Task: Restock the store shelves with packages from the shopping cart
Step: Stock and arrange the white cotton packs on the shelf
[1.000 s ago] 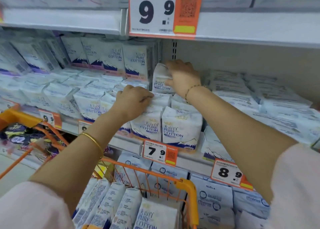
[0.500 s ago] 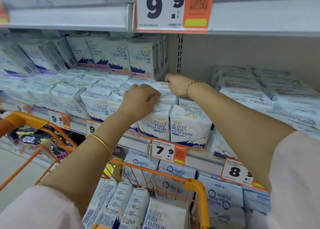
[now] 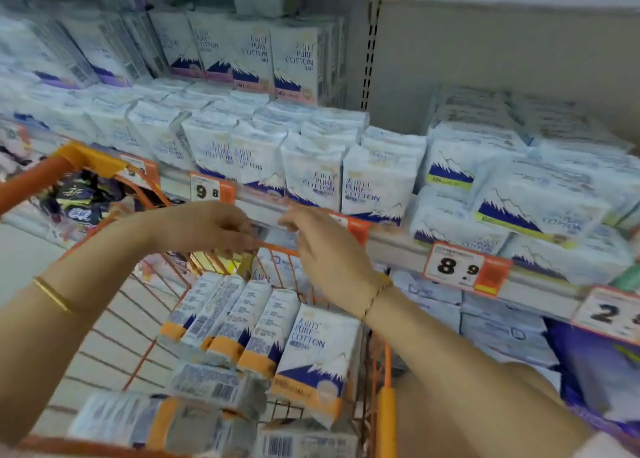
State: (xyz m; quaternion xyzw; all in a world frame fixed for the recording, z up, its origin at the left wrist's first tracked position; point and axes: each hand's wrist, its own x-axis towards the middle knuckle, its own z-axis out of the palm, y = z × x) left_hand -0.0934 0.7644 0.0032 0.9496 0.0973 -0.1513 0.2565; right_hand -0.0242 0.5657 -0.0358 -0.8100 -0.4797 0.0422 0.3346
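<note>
Packages of pure-cotton pads stand in a row inside the orange shopping cart, spines up, with more lying flat in front of them nearer the camera. Both hands have come away from the shelf, where half a second ago they were pressing packs into the stacked middle row. The left hand and the right hand now hang over the cart's far rim, below the shelf edge and its price tags. The left fingers curl loosely with nothing between them. The right fingers are half bent and also empty, though motion blur softens the tips.

On the shelf, the front row of upright packs looks filled edge to edge above the price rail, with further packs laid on top behind them. The one that was being tucked in a moment ago now seems to sit among these.

That placement therefore appears finished, and the hands are likely on their way down for the next pack. Plenty of stock is left in the cart, so the restocking is well short of done. The upright pack nearest the right hand, its printed face turned toward the camera, looks the easiest to take next.
</note>
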